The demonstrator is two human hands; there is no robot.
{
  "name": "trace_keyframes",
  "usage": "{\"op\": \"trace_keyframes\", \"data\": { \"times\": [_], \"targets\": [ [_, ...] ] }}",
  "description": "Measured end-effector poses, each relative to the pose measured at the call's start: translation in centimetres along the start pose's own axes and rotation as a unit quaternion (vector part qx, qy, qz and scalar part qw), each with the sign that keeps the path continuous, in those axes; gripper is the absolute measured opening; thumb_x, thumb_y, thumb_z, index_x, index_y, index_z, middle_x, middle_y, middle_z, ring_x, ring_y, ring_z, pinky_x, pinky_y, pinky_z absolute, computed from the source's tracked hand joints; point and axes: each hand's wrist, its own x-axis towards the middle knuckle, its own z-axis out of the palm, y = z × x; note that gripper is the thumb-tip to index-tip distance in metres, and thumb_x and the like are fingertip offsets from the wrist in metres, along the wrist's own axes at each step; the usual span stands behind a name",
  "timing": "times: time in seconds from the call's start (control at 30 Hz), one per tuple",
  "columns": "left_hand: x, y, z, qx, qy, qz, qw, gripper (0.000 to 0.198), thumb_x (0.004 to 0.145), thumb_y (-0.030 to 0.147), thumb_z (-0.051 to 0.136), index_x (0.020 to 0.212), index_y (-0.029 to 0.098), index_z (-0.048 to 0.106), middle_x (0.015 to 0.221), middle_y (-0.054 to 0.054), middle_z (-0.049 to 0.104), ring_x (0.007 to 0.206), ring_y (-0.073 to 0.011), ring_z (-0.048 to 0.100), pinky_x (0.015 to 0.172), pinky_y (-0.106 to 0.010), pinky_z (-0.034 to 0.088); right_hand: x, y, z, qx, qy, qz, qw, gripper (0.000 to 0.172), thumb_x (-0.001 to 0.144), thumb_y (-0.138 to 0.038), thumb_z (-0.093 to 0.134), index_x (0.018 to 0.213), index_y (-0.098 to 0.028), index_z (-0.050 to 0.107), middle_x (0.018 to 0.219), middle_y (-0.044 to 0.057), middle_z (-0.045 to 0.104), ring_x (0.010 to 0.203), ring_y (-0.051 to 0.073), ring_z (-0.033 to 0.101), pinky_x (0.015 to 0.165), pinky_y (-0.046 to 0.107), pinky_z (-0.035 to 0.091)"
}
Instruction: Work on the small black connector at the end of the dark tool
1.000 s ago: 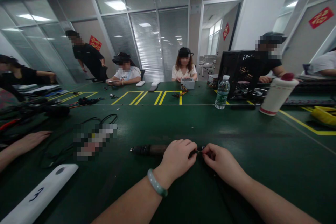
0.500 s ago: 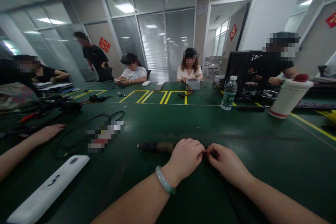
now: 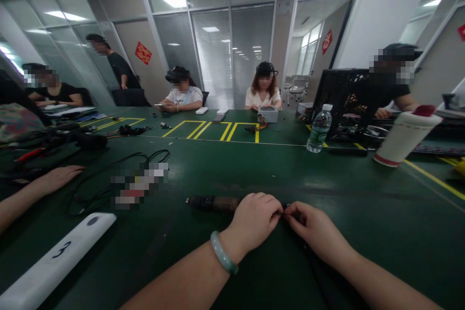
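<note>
A dark electric screwdriver (image 3: 220, 204), brownish in the middle with a metal tip on its left end, lies on the green table. My left hand (image 3: 256, 218), a pale green bangle at its wrist, is closed over the tool's right part and hides it. Just to the right, my right hand (image 3: 308, 223) is closed in a pinch, its fingertips meeting those of the left. What they pinch is too small and covered to make out. A dark cord (image 3: 314, 264) runs from under my right hand toward the bottom edge.
To the left lie a white block marked 3 (image 3: 60, 261), a blurred-out item with a black cable (image 3: 140, 186), and another person's hand (image 3: 61, 177). A water bottle (image 3: 319, 128) and a tilted white cup (image 3: 407, 135) stand at right. Several people sit or stand around the table.
My hands keep the same pose at the tool. The view has shifted slightly. The standing person at the back has moved left and leans more.
</note>
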Motion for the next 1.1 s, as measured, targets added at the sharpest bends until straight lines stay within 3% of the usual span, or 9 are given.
{"op": "trace_keyframes", "data": {
  "times": [0.17,0.47,0.77,1.0,1.1],
  "targets": [
    [0.01,0.01,0.05,0.001,0.000,-0.023,1.000,0.016,0.089,0.020,0.063,0.104,0.023,0.059,0.099,0.000,0.064,0.094,-0.0201,0.058,0.083,-0.036,0.045,-0.01,0.06,0.04,0.015,0.006,0.003,1.000,0.010,0.090,-0.024,0.055,0.092,-0.024,0.065,0.080,-0.003,0.066,0.069,0.015,0.060,0.060,0.023,0.042],
    [0.02,0.08,-0.22,-0.004,-0.011,0.008,1.000,0.014,0.090,0.016,0.059,0.101,0.025,0.063,0.102,0.002,0.065,0.099,-0.0190,0.058,0.089,-0.035,0.043,-0.23,-0.34,-0.14,0.015,0.014,0.000,1.000,0.012,0.089,-0.022,0.055,0.092,-0.024,0.067,0.082,-0.002,0.067,0.073,0.016,0.061,0.065,0.024,0.044],
    [-0.02,0.10,-0.07,-0.009,-0.003,-0.015,1.000,0.010,0.088,0.018,0.063,0.097,0.022,0.060,0.097,0.000,0.064,0.094,-0.0202,0.058,0.085,-0.036,0.045,-0.27,-0.18,-0.17,0.018,0.011,0.008,1.000,0.013,0.090,-0.024,0.056,0.095,-0.023,0.068,0.084,-0.001,0.069,0.073,0.016,0.062,0.065,0.024,0.045],
    [-0.02,0.25,-0.31,-0.006,-0.005,-0.022,1.000,0.019,0.087,0.016,0.063,0.104,0.023,0.058,0.105,0.000,0.063,0.098,-0.0201,0.058,0.087,-0.036,0.045,-0.15,-0.20,-0.10,0.022,0.011,0.002,1.000,0.012,0.089,-0.024,0.056,0.093,-0.023,0.066,0.082,-0.002,0.068,0.072,0.016,0.062,0.064,0.024,0.044],
    [-0.02,0.27,-0.41,0.003,-0.008,-0.023,1.000,0.014,0.088,0.019,0.062,0.101,0.022,0.058,0.111,-0.001,0.062,0.102,-0.0207,0.058,0.089,-0.038,0.045,-0.17,-0.13,-0.14,0.019,0.011,0.001,1.000,0.012,0.089,-0.026,0.055,0.093,-0.023,0.067,0.082,-0.001,0.067,0.071,0.016,0.061,0.063,0.024,0.044]
  ]
}}
